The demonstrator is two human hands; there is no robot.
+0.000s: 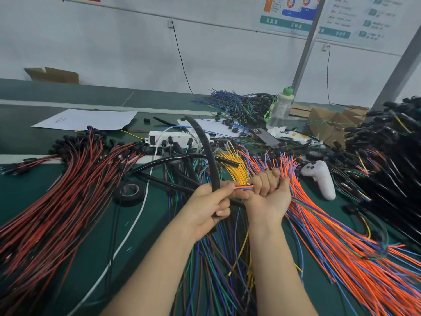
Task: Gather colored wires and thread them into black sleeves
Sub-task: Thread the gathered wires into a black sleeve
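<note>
My left hand grips a long black sleeve that curves up and away over the table. My right hand holds a small bundle of colored wires, orange, yellow, blue and green, level with the sleeve's lower end. The wire tips lie between my two hands, right at the left thumb and forefinger. Whether the tips are inside the sleeve's mouth I cannot tell. More loose black sleeves lie on the green table behind my hands.
Red-and-black wires fan out at left, orange and blue wires at right, yellow wires in the middle. A black tape roll, white power strip, white controller, phone, bottle and paper sheets lie around.
</note>
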